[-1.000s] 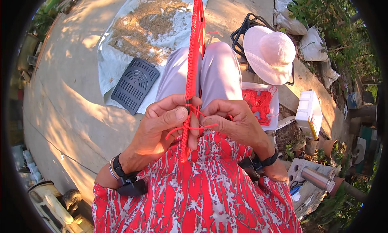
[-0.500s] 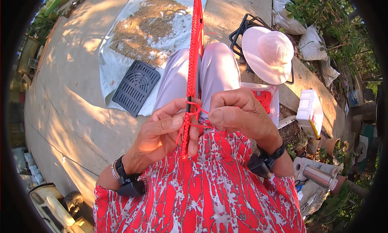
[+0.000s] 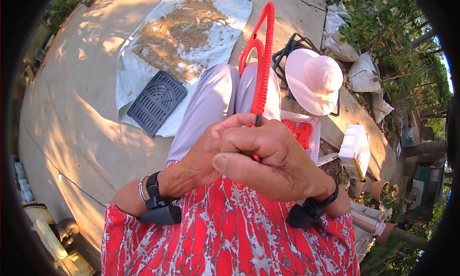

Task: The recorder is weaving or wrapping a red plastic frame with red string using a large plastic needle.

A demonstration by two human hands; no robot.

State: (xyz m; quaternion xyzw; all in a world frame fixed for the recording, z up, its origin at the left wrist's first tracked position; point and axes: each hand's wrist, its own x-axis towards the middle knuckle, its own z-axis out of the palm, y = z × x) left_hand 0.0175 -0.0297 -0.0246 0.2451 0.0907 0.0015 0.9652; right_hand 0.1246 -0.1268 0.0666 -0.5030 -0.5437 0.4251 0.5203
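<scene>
A long looped frame (image 3: 262,79), wound closely with red cord, rises from my hands and leans up past my knees. A short stretch of bare black rod (image 3: 258,120) shows just above the fingers. My left hand (image 3: 203,149) is closed around the lower part of the frame, its fingertips mostly hidden behind the other hand. My right hand (image 3: 273,161) crosses in front, curled shut with the thumb pointing left; a bit of red cord shows between its fingers. The cord's free end is hidden.
A white container with red cord (image 3: 299,132) sits right of my knees. Beyond it a pale brimmed hat (image 3: 315,79) rests on a black metal stand. A white box (image 3: 354,150) stands right. Left lie a dark slotted panel (image 3: 157,102) and a white sheet (image 3: 129,79) with brown dry material.
My right hand has moved left across the frame, over my left hand's fingers. The frame has turned and shifted right, its loop showing more. The lower wound end is now covered.
</scene>
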